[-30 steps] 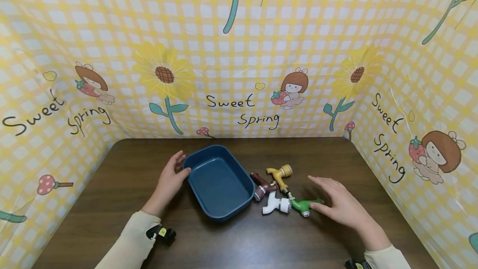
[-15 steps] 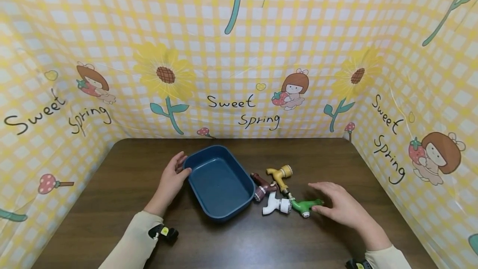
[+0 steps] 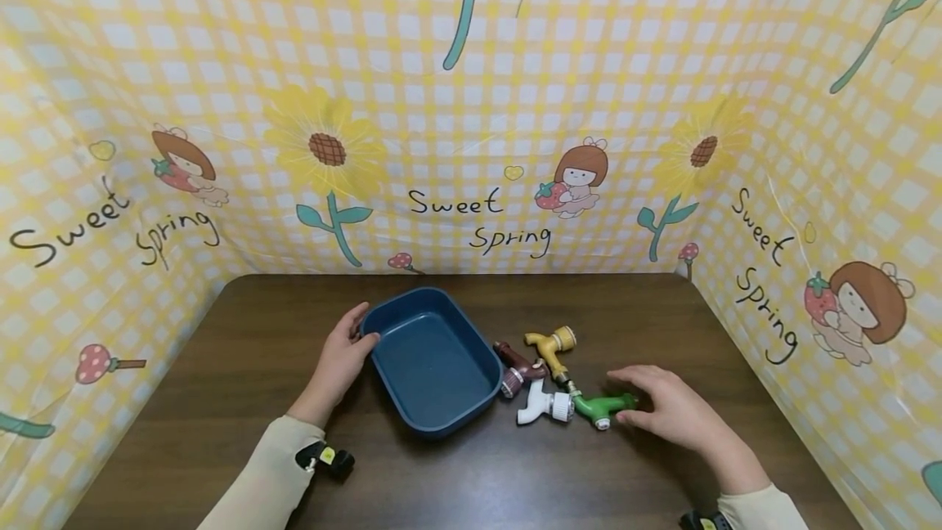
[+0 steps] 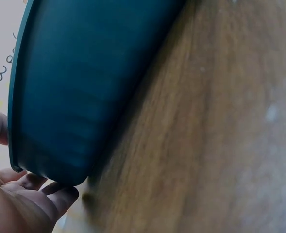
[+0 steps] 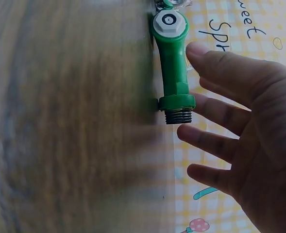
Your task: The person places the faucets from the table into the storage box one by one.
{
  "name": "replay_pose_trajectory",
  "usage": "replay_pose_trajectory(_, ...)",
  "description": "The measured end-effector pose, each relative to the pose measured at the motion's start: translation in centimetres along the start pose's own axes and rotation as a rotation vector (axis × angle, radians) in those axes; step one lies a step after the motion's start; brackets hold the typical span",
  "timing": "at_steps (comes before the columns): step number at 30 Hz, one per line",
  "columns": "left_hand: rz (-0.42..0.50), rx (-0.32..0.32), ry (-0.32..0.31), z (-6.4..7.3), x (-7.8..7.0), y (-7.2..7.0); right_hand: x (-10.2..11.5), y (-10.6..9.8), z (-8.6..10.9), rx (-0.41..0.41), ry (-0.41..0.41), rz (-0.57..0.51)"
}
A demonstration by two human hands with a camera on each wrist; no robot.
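Note:
A blue rectangular plastic basin (image 3: pixel 434 366) stands on the table. My left hand (image 3: pixel 344 360) grips its left rim near the far corner, thumb over the edge and fingers along the outside wall (image 4: pixel 84 87). Right of the basin lies a cluster of taps: a dark red tap (image 3: pixel 521 368), a yellow tap (image 3: pixel 550 348), a white tap (image 3: pixel 543 403) and a green tap (image 3: pixel 598 407). My right hand (image 3: pixel 673 411) is beside the green one, fingers apart and relaxed, thumb close to its body (image 5: pixel 173 63). The threaded end (image 5: pixel 178 116) points toward the fingers.
A dark wooden table (image 3: pixel 471 481) carries everything. Yellow checked cloth (image 3: pixel 456 121) walls it in at the back and on both sides. The dark red tap lies right against the basin's right side.
My right hand has come slightly nearer the front, its fingertips lower around the far end of the green tap. The left hand, basin and taps have stayed nearly still.

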State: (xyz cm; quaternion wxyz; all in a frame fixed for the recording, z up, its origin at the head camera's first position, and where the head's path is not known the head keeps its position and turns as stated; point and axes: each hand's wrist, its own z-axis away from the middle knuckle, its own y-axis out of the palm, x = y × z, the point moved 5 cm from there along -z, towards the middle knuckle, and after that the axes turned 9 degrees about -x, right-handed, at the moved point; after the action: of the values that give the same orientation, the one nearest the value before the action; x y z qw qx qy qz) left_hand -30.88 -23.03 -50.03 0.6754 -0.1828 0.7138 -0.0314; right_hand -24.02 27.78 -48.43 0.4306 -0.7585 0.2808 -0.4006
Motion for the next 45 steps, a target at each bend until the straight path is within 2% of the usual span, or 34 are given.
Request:
replay_pose_trajectory(5, 0.04, 0.008, -0.021, -0.2, 0.4, 0.2, -0.3, 0.1, 0.2, 0.033, 0.026, -0.004)
replay_pose_trajectory(9, 0.038, 0.01, -0.038, -0.2, 0.6, 0.1, -0.3, 0.1, 0.0, 0.048, 0.024, -0.008)
replay_pose_trajectory(18, 0.064, 0.023, -0.035, -0.6, 1.0, -0.3, -0.4, 0.3, -0.3, 0.068, 0.042, 0.018)
replay_pose_trajectory(25, 0.075, 0.014, -0.046, -0.5, 1.0, -0.4, -0.3, 0.0, -0.4, 0.041, 0.011, 0.064)
replay_pose_trajectory(33, 0.064, 0.015, -0.044, -0.6, 1.1, -0.2, -0.4, 0.2, -0.3, 0.023, 0.025, 0.125)
replay_pose_trajectory(38, 0.054, 0.001, -0.038, -0.6, 1.2, -0.2, -0.7, 0.3, -0.3, 0.029, 0.069, 0.105)
replay_pose_trajectory(45, 0.075, 0.005, -0.033, -0.5, 1.1, -0.2, -0.9, 0.2, -0.2, -0.009, 0.093, 0.056)
